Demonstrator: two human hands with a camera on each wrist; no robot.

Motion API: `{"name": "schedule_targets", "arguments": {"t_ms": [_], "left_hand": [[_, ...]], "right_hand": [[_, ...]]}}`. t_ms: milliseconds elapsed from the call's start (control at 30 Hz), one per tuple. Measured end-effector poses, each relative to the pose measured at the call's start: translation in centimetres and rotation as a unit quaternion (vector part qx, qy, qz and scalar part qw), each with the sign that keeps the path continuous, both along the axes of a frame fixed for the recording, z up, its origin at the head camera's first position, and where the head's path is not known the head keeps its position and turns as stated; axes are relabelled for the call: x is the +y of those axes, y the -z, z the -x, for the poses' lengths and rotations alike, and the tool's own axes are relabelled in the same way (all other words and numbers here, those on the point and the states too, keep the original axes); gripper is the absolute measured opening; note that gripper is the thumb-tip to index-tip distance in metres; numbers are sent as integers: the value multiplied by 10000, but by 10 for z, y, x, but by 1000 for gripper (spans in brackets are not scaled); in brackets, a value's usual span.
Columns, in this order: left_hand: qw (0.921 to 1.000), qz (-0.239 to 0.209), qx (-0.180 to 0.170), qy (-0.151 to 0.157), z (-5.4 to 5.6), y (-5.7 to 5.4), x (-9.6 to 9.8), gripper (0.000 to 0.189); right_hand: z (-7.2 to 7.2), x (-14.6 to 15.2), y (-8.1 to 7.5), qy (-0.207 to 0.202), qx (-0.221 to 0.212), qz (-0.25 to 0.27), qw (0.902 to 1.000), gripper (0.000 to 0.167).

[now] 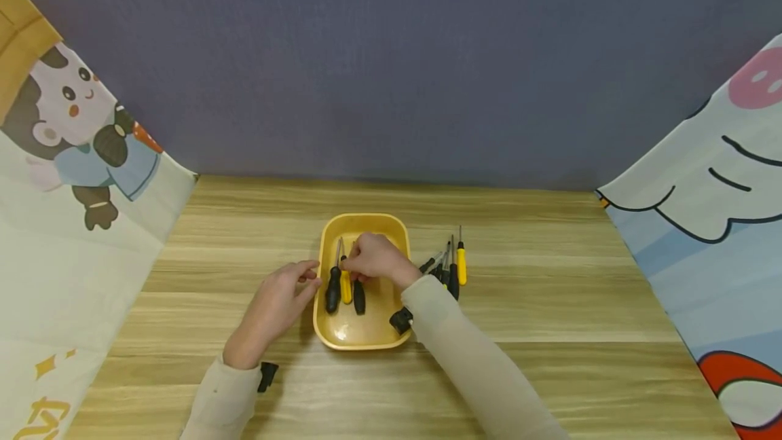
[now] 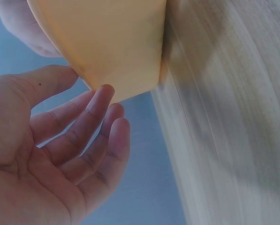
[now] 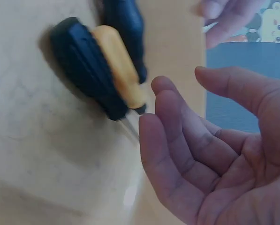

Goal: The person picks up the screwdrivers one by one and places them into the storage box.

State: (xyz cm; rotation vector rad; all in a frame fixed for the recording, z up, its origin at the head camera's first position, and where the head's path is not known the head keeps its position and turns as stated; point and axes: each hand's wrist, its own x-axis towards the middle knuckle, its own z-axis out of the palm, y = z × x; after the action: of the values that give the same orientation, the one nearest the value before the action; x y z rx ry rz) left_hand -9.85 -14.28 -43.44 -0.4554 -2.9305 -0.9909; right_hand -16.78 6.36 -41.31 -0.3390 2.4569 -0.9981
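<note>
I'm resting the left hand [image 1: 273, 303], fingers relaxed, against the yellow tray [image 1: 375, 324], presumably steadying it; the right hand [image 1: 375, 257], fingers loose and empty, is hovering over screwdrivers [image 1: 346, 289].

long cream sleeves [image 1: 476, 362], each with a small black device [image 1: 267, 377]

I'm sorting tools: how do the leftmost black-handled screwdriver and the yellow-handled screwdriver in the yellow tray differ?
The leftmost black-handled screwdriver has a thicker, black handle; the yellow-handled screwdriver has a slimmer, yellow one. The black screwdriver lies nearer the left wall of the rounded yellow tray; the yellow one lies between it and another black-handled screwdriver. Both shafts point toward the tray's far end.
</note>
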Motion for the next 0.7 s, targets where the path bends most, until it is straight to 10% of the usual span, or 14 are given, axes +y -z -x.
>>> {"name": "schedule_targets", "arguments": {"t_ms": [700], "left_hand": [[10000, -3, -49, -67, 0, -1, 0, 39]], "right_hand": [[-27, 98, -34, 336, 578, 445, 9968, 22]]}}
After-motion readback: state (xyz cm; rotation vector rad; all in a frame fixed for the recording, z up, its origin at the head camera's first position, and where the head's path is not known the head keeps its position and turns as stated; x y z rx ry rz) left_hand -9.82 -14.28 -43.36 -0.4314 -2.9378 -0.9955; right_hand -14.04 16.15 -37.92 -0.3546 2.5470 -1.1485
